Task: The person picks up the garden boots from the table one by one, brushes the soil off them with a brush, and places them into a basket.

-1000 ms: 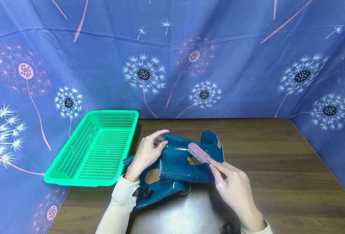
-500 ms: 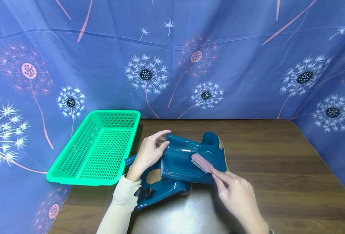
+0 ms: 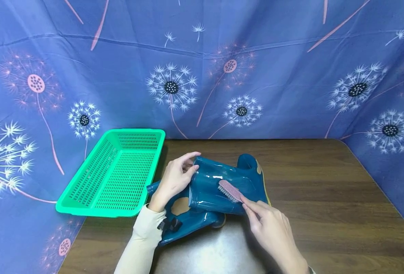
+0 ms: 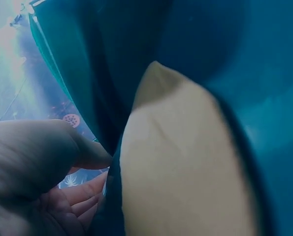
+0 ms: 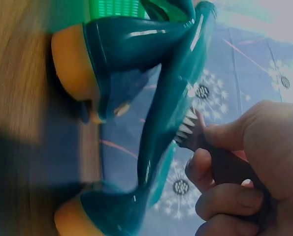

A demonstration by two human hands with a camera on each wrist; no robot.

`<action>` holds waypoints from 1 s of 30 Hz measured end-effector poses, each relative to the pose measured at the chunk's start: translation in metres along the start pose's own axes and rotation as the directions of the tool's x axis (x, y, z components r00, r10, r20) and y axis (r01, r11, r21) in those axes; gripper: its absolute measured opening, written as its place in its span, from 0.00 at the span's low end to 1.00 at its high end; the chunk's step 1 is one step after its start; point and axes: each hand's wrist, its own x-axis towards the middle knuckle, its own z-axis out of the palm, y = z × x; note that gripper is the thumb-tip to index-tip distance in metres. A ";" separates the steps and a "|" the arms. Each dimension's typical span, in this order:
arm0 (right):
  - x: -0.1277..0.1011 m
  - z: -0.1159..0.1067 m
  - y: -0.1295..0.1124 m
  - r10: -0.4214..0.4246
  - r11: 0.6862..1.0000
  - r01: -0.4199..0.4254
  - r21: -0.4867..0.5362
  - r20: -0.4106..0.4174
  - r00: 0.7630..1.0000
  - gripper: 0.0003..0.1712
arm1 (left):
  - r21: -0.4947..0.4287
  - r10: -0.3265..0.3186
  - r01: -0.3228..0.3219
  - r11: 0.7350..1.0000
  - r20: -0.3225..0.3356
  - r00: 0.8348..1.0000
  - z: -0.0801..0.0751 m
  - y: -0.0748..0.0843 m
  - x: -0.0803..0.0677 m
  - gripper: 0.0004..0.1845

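My left hand (image 3: pixel 176 175) grips the top rim of a glossy blue rubber boot (image 3: pixel 205 190), thumb on the outside. This boot lies across a second blue boot (image 3: pixel 191 224), which bears a tan patch (image 3: pixel 180 206). The same patch (image 4: pixel 180 157) fills much of the left wrist view. Between thumb and fingers my right hand (image 3: pixel 272 226) holds the handle of a pink scrub brush (image 3: pixel 230 190). Its pale bristles (image 5: pixel 186 125) meet the upper boot's shaft in the right wrist view. A small tan patch (image 3: pixel 259 167) shows near that boot's foot.
A green perforated plastic basket (image 3: pixel 85 210) stands to the left on the wooden table (image 3: pixel 325 198). Behind the table hangs a blue curtain (image 3: pixel 284 87) printed with dandelions. Orange-brown soles (image 5: pixel 72 64) of the boots show in the right wrist view.
The brush has moved down, then slightly left, along the upper boot's shaft. A tan patch visible under it a second ago no longer shows. My left hand keeps its grip.
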 end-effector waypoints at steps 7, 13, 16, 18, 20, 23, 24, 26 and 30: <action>-0.005 -0.012 0.012 0.051 0.999 -0.051 -0.002 -0.027 0.998 0.17 | -0.001 0.003 -0.003 1.000 0.009 1.000 0.004 0.001 0.003 0.22; 0.001 -0.013 0.010 0.003 0.997 0.009 0.082 -0.156 0.988 0.20 | -0.003 0.011 -0.010 1.000 0.012 1.000 0.003 0.001 0.004 0.22; 0.003 -0.009 0.009 -0.005 0.999 0.010 0.040 -0.120 0.993 0.20 | 0.000 0.008 -0.008 1.000 0.015 1.000 0.001 0.000 0.003 0.22; 0.003 -0.005 0.010 -0.005 1.000 0.005 0.002 -0.061 0.998 0.20 | 0.003 -0.001 0.001 1.000 0.009 1.000 -0.001 0.000 0.001 0.23; 0.001 -0.003 0.012 -0.009 1.000 0.009 -0.021 -0.013 1.000 0.20 | 0.006 -0.008 0.008 1.000 0.002 1.000 -0.002 -0.001 0.000 0.23; 0.000 -0.008 0.019 -0.036 0.998 0.036 -0.044 -0.014 0.999 0.19 | 0.001 -0.006 0.006 1.000 0.000 1.000 -0.002 -0.001 -0.001 0.23; 0.000 -0.011 0.021 -0.044 0.998 0.042 -0.054 -0.024 0.999 0.19 | -0.003 -0.003 0.003 1.000 0.005 1.000 -0.001 -0.001 -0.001 0.23; 0.000 -0.017 0.025 -0.068 0.995 0.064 -0.076 -0.049 0.996 0.19 | -0.008 0.006 -0.006 1.000 0.015 1.000 0.001 0.000 0.000 0.23; 0.001 -0.026 0.029 -0.098 0.992 0.089 -0.088 -0.104 0.990 0.20 | -0.015 0.015 -0.014 1.000 0.024 1.000 0.004 0.000 0.000 0.23</action>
